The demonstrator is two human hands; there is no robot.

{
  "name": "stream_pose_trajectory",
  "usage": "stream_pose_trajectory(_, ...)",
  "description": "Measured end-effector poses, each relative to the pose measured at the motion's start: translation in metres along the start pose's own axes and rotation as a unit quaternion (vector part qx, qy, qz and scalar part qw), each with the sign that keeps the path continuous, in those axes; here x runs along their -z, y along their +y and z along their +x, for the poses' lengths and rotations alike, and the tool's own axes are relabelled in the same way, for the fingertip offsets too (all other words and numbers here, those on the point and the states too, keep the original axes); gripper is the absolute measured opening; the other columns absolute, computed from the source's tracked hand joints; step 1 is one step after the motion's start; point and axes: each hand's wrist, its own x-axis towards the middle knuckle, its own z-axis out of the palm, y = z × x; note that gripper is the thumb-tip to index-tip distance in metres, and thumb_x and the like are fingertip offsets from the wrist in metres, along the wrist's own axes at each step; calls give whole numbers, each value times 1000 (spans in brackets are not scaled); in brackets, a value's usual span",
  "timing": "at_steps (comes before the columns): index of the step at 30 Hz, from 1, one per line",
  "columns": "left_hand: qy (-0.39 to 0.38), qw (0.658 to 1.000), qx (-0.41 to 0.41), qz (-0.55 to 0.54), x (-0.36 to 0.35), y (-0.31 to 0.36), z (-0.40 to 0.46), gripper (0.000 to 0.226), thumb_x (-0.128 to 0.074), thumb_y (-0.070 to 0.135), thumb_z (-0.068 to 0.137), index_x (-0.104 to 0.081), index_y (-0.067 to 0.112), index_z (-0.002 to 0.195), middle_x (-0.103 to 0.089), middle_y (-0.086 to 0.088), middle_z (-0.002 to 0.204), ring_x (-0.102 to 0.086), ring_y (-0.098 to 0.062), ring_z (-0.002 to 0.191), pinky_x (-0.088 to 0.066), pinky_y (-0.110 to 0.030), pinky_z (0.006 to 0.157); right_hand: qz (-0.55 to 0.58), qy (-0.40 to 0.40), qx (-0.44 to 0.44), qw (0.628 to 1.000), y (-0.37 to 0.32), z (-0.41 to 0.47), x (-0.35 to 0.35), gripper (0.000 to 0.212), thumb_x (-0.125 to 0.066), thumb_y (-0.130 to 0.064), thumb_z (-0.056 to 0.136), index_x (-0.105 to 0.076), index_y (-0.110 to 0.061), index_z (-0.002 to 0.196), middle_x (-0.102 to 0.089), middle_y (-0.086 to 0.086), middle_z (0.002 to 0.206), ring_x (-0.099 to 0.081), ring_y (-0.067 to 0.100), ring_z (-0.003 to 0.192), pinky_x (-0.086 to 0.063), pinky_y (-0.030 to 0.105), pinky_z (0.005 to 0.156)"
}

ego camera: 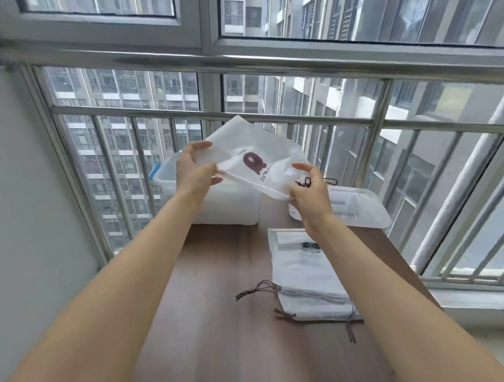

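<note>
Above an open clear plastic bin (225, 206), its contents hidden from us, we hold a white drawstring bag (250, 148) printed with a brown figure. Our left hand (195, 172) pinches its left edge, and our right hand (308, 198) grips the near corner in curled fingers (301, 168). The bin's lid (361, 211) and a stack of similar bags (305, 274) lie on the wooden surface (225, 328).
</note>
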Motion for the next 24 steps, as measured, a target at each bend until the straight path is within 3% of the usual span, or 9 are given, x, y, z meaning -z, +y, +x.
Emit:
stream_pose_trajectory(3,68,996,-9,62,18,-14,29,47,-46,-12,81,-55,21,114,-45,2,116,-58,-16,83,-53,-15,53,-81,-8,7,997,8,37,-31,47,-48,6,76,-52,-21,114,-48,11,114,-47,18,88,-41,19,64)
stream_pose_trajectory(5,116,986,-4,120,25,-25,52,50,-45,-9,81,-55,22,120,-50,3,117,-58,-17,77,-56,-23,63,-125,-18,8,992,14,63,-52,48,-46,3,80,-50,-20,122,-48,13,119,-49,16,84,-41,19,63)
stream_pose_trajectory(8,164,960,10,227,30,-43,83,50,-45,-6,83,-53,20,125,-54,3,115,-55,-20,93,-48,-25,69,-213,-28,29,976,24,98,-78,48,-43,1,88,-45,-18,131,-36,10,135,-50,12,86,-46,22,73)
stream_pose_trajectory(11,152,928,30,339,33,-63,110,43,-48,-6,86,-54,11,125,-54,-9,129,-48,-28,119,-41,-35,96,-304,-37,53,951,38,129,-90,49,-39,4,90,-40,-14,136,-19,12,146,-47,25,115,-45,28,91)
stream_pose_trajectory(14,75,867,73,487,31,-75,127,41,-43,-6,87,-55,6,124,-51,-15,130,-38,-33,128,-35,-41,101,-410,-74,47,908,52,156,-94,42,-39,-2,94,-39,-4,136,-18,12,148,-39,27,126,-32,27,102)
stream_pose_trajectory(17,27,805,70,589,21,-79,136,45,-46,0,86,-49,14,129,-42,-13,138,-24,-33,135,-27,-45,104,-549,-126,62,824,61,178,-97,22,-46,-17,94,-60,0,99,-44,17,130,-44,31,121,-36,31,93)
stream_pose_trajectory(20,-17,719,6,695,9,-82,144,42,-50,16,88,-49,19,130,-31,-9,146,-20,-32,137,-17,-49,111,-629,-181,35,755,63,190,-101,28,-51,-30,92,-60,-6,81,-60,12,94,-56,30,98,-44,34,79)
stream_pose_trajectory(22,-64,717,-19,694,1,-84,149,41,-45,20,91,-49,19,132,-30,-8,148,-21,-30,138,-14,-48,113,-655,-223,19,722,62,195,-102,34,-55,-28,91,-46,-11,62,-46,3,66,-51,24,69,-39,30,62)
stream_pose_trajectory(24,-110,753,1,649,-3,-86,157,36,-39,16,90,-56,15,122,-44,-9,139,-34,-29,131,-15,-48,113,-682,-253,5,686,59,199,-103,40,-59,-24,89,-37,-12,57,-39,2,59,-40,18,56,-31,27,50)
